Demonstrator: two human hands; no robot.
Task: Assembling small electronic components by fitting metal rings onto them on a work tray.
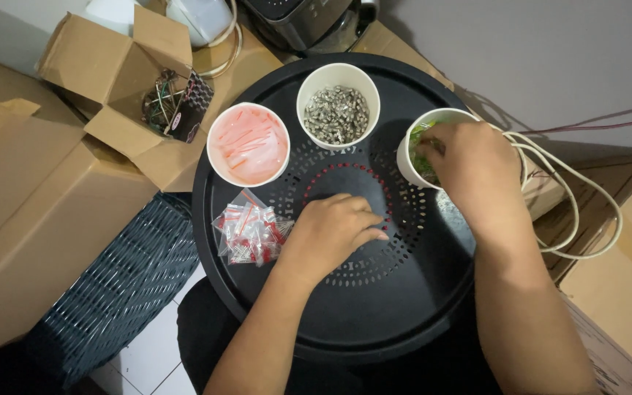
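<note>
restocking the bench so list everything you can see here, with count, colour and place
tray: one, black, round, perforated, centre
cup of pink strips: one, white, tray's upper left
cup of silver pieces: one, white, tray's top
cup of green bits: one, white, tray's right
small bags: a pile, clear with red, tray's left
cardboard boxes: several, brown, left and right
basket: one, dark woven, lower left
cable: one, white, looped at right
left hand: resting on tray
right hand: fingers in the green cup

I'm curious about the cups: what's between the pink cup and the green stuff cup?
The head view shows a white cup of small silvery pieces between the pink-filled cup and the cup of green bits.
</note>
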